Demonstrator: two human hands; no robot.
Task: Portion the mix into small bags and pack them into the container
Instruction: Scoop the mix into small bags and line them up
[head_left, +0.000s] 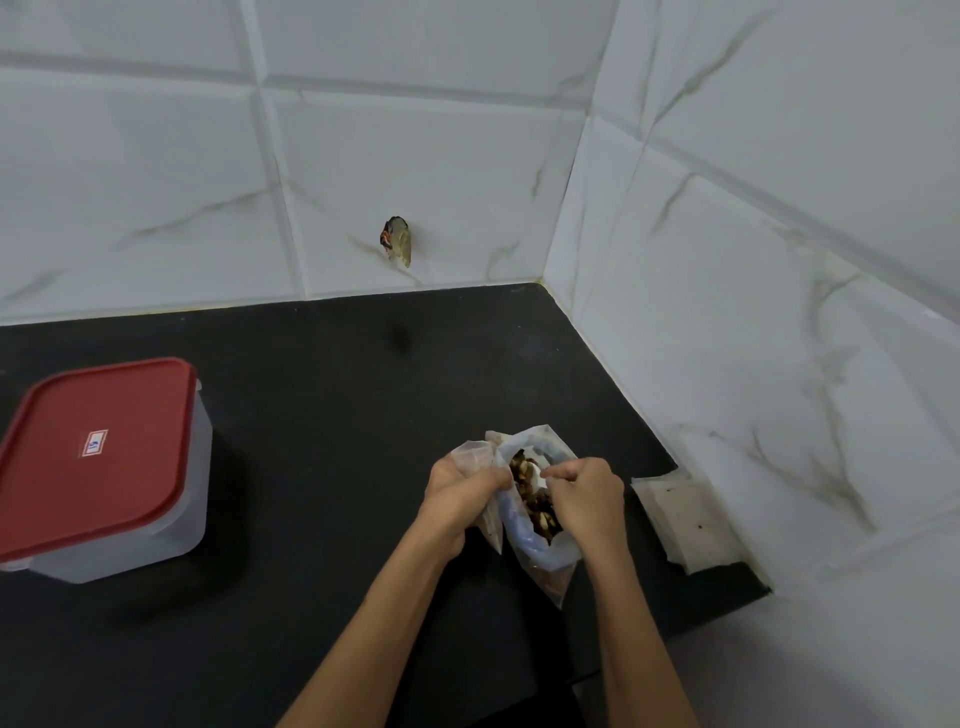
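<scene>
Spanning most of the head view, the black table runs into a corner of white marble-look wall tiles; its near edge is cut off by the frame. On its left stands the clear plastic container, its red lid closed, so its contents cannot be made out through the hazy wall. At the right edge of the table, against the wall, lies a flat stack of small clear bags. Near the middle, the large bag of mix is held open just above the table, dark and pale pieces showing inside. The left hand grips a small empty bag together with the big bag's rim, fingers curled. The right hand pinches at the opening, fingers closed together; what they hold is hidden. A small dark object on the back wall is too blurred to identify.
</scene>
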